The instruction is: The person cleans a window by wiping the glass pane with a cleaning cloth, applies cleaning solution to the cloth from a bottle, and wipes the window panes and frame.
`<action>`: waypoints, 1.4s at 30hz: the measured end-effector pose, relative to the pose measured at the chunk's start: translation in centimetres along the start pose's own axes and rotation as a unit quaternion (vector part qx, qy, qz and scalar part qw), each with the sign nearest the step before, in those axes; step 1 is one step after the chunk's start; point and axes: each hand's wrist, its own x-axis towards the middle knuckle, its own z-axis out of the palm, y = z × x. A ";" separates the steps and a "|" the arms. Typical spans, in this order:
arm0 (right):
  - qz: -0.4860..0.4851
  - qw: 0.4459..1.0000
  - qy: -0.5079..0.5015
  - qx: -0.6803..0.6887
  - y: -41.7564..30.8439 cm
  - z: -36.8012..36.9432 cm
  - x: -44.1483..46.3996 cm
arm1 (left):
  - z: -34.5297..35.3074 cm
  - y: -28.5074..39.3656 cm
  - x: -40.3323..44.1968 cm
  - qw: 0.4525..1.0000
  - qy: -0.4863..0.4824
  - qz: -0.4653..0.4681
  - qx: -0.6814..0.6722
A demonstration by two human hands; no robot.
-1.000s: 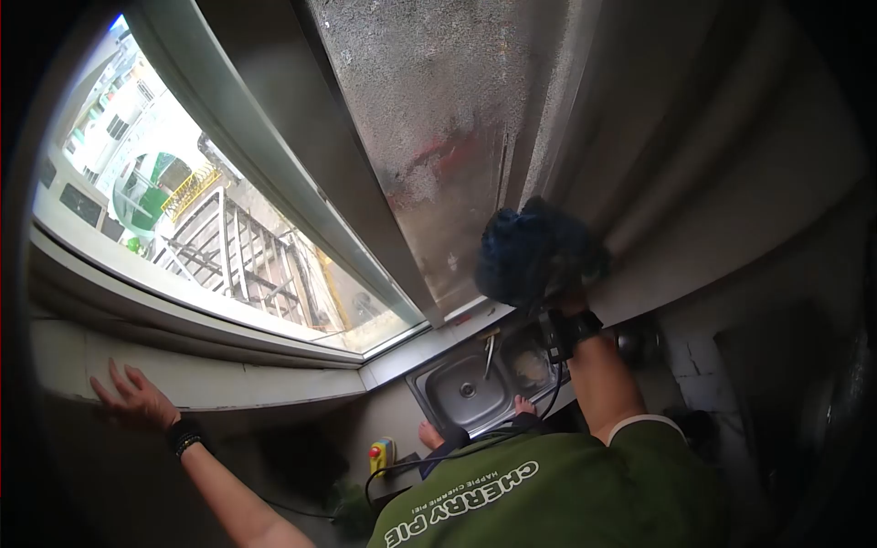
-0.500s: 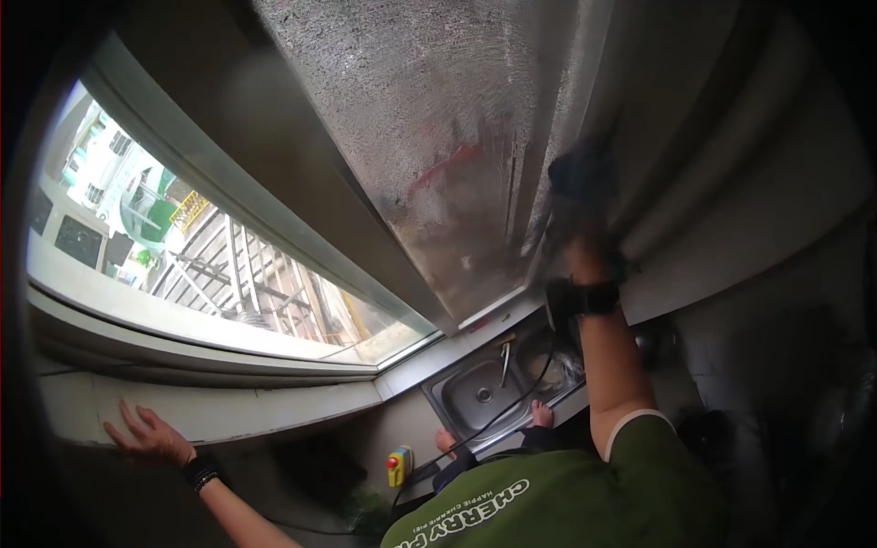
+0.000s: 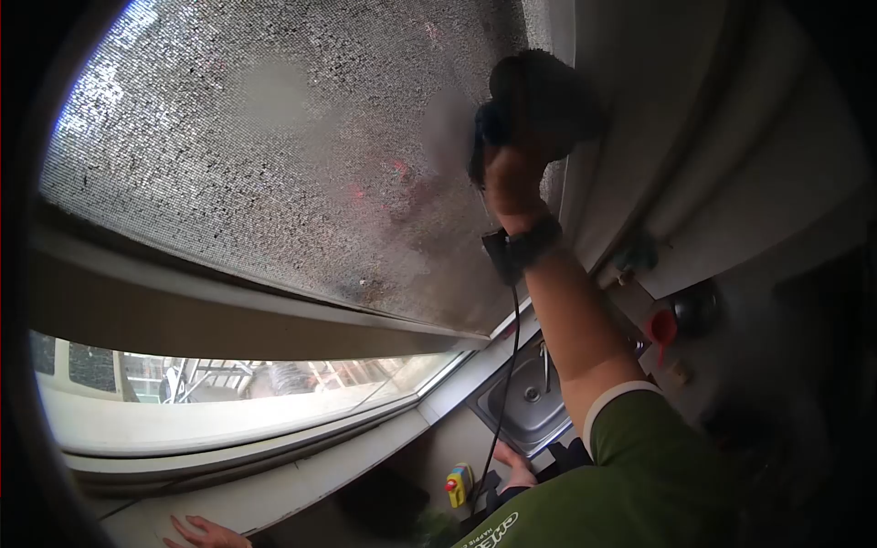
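Note:
My right hand [image 3: 516, 178] is raised high, its fingers closed on a dark, bunched cloth [image 3: 544, 96]. The cloth lies against the right edge of a wet, speckled window screen [image 3: 301, 173], beside the pale frame; shadow hides its exact outline. A dark band [image 3: 532, 245] with a small box and a cable [image 3: 508, 365] is strapped round my right wrist. Low at the left, my left hand [image 3: 208, 533] rests by the window ledge [image 3: 301, 489], fingers spread and holding nothing; the view's edge cuts off part of it.
Below my right arm is a steel sink [image 3: 525, 411] with a tap [image 3: 545, 365]. My bare foot [image 3: 517, 468] is on the counter by it, near a yellow bottle [image 3: 459, 484]. A red ladle-like scoop [image 3: 660, 331] and a dark round pot [image 3: 696, 309] sit further right.
My view has turned toward the screen, which fills more of it. My right hand with the cloth has shifted up and left; my left hand appears lower, near the bottom edge.

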 end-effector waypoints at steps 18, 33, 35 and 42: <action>0.093 0.982 -0.158 -0.053 2.2 -7.9 -8.3 | 0.8 -1.9 -1.2 0.997 -0.010 -0.046 -0.068; 0.010 0.991 -0.088 -0.097 3.0 -3.2 -2.4 | 0.1 -1.5 -0.8 0.998 -0.011 -0.027 -0.048; 0.062 0.981 -0.138 -0.121 5.1 -4.0 -6.4 | 0.5 -1.6 -1.3 0.997 -0.012 -0.049 -0.063; 0.077 0.989 -0.121 -0.044 -0.1 -7.4 -2.6 | 1.7 -2.8 -2.8 0.996 -0.015 -0.055 -0.066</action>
